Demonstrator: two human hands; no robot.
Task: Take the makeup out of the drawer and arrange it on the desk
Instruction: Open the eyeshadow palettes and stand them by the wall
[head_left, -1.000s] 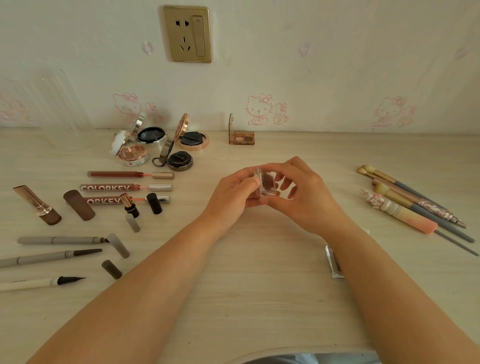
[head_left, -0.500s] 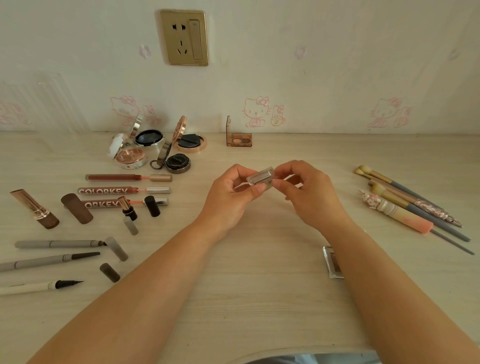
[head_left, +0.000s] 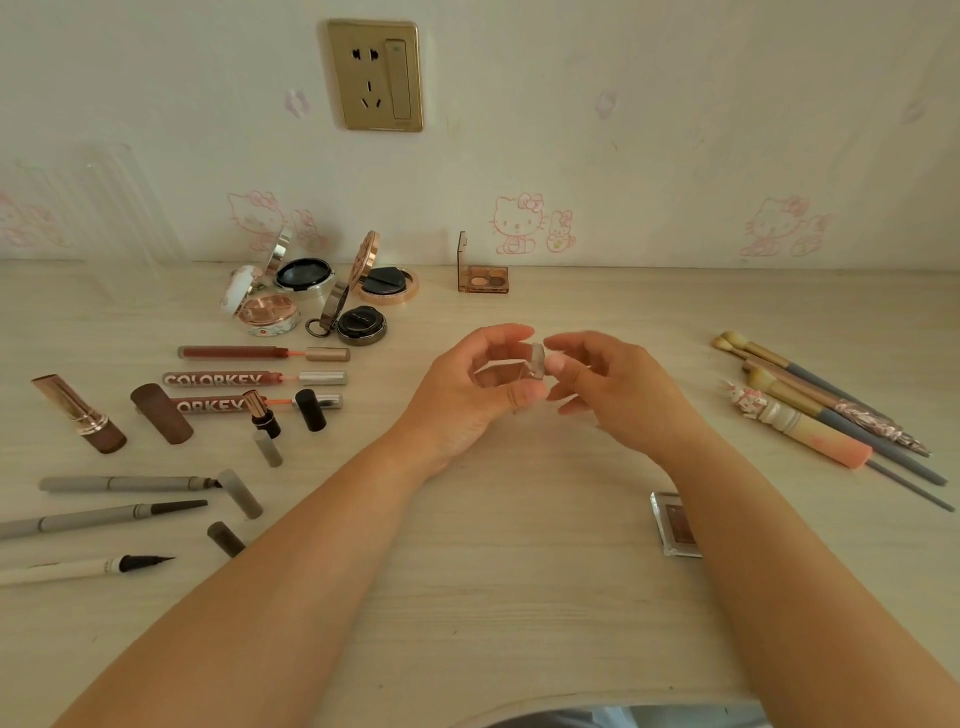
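Pale wood tabletop (head_left: 519, 571) carries our laid-out makeup. We hold a small clear case (head_left: 511, 373) above its middle: the left hand (head_left: 467, 395) pinches its base between thumb and fingers, while the right hand (head_left: 608, 389) has its fingertips at the raised lid. Forcing the lid could snap the hinge or flip the case from so light a grip. Our right forearm covers part of another case (head_left: 672, 525), and the drawer is out of view.

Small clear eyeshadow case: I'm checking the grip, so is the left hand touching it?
Touching. The head view shows the left hand pinching the small clear eyeshadow case, thumb beneath it.
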